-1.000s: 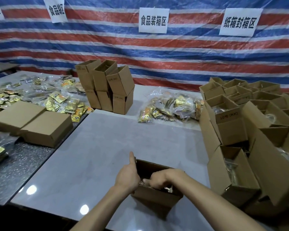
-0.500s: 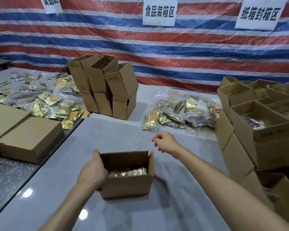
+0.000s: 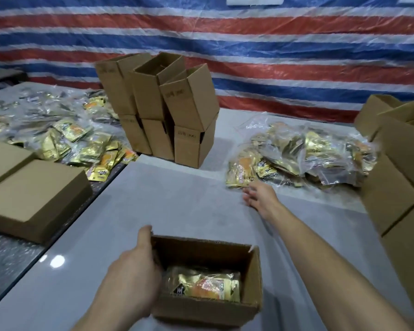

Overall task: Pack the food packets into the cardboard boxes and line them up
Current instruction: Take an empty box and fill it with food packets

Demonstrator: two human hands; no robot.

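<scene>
A single wide-angle view from the person's head, tilted forward and down over the table (image 3: 177,204), faces the striped tarp (image 3: 273,39) behind the far edge. It sits close above the near edge, where the box (image 3: 208,309) looms large

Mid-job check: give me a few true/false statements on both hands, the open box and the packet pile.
1. The left hand grips the left wall of the open box. True.
2. The open box is empty. False: gold packets lie in its bottom.
3. The right hand is stretched out by the near edge of the bagged packet pile. True.
4. The right hand holds a packet. False: its fingers are straight and hold nothing.
5. The stack of boxes stands to the right of the bagged packet pile. False: it stands to the pile's left.
</scene>
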